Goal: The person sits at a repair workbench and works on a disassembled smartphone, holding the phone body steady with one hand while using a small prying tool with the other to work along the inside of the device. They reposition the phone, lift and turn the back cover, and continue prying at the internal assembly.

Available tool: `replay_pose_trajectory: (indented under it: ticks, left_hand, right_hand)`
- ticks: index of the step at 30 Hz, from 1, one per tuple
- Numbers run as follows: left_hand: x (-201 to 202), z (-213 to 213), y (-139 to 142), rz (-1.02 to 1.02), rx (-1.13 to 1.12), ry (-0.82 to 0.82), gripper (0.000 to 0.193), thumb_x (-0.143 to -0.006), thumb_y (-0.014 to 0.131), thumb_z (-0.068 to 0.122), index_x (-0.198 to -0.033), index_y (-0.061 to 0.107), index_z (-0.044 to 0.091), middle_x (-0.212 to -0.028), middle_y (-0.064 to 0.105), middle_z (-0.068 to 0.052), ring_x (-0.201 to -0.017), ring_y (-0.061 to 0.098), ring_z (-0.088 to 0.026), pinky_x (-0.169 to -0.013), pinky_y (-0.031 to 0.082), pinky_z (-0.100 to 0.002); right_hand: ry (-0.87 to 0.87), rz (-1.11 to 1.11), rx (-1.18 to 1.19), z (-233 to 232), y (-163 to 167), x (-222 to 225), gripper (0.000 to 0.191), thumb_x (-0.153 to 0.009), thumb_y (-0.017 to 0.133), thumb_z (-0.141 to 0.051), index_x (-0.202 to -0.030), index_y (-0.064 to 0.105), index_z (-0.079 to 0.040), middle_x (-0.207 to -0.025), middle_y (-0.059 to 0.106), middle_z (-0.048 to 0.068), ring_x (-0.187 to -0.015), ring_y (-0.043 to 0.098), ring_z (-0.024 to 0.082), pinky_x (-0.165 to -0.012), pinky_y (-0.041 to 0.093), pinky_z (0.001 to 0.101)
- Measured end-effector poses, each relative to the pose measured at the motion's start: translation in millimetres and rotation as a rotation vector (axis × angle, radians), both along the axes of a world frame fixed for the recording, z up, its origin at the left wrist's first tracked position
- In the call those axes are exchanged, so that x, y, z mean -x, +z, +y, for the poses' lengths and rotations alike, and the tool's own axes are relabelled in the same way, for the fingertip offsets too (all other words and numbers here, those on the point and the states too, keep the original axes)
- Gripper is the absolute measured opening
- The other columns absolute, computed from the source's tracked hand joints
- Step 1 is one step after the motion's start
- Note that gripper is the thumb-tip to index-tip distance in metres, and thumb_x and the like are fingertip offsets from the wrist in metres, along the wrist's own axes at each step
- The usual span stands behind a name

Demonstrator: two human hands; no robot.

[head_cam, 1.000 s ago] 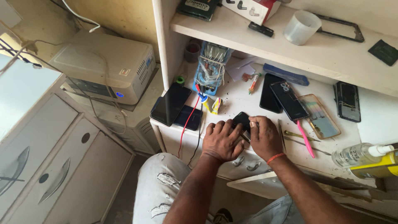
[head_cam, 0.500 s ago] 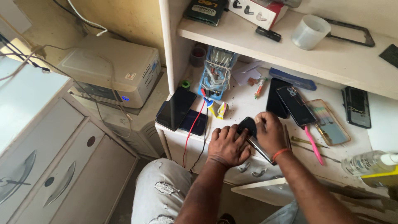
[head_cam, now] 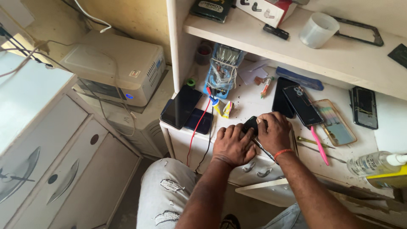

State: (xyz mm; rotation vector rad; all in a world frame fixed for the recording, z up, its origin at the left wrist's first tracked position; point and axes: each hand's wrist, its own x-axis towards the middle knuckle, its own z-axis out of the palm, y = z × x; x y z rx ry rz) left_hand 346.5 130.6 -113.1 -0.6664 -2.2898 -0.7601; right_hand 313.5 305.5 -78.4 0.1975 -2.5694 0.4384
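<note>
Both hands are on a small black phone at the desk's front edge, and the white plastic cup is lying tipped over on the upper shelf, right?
Not quite. In the head view the white plastic cup stands upright on the upper shelf. Both the left hand and right hand do rest on the small black phone.

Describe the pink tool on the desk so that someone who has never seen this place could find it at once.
Start at the white desk under the shelf, where the person's right hand rests on a small dark device. Just to the right of that hand, the pink tool lies slanted, its upper end tucked under a dark phone. It is the only thin pink stick there; the neighbours are flat phones and a clear phone case.
</note>
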Motion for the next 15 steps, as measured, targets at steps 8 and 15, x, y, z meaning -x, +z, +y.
replay_pose_trajectory:
  ticks: [8, 15]
  left_hand:
    - [-4.2, 7.7, -1.0, 0.018, -0.018, 0.001, 0.054, -0.083, 0.065, 0.049, -0.127, 0.071, 0.018, -0.122, 0.064, -0.011, -0.109, 0.06, -0.03, -0.094, 0.044, -0.049]
    - [-5.1, 7.9, -2.3, 0.033, -0.022, 0.004, 0.054, -0.084, 0.064, 0.048, -0.127, 0.071, 0.017, -0.122, 0.064, -0.012, -0.108, 0.06, -0.03, -0.093, 0.044, -0.048]
  right_hand:
    - [0.023, 0.044, -0.024, 8.6, -5.4, -3.4, 0.007, -0.091, 0.07, -0.021, -0.096, 0.071, -0.017, -0.106, 0.067, 0.002, -0.11, 0.06, 0.027, -0.099, 0.04, 0.0486]
    - [0.028, 0.042, 0.006, 10.4, -7.2, -6.1, 0.006, -0.09, 0.072, -0.019, -0.095, 0.074, -0.017, -0.104, 0.068, 0.0, -0.107, 0.061, 0.025, -0.1, 0.04, 0.0461]
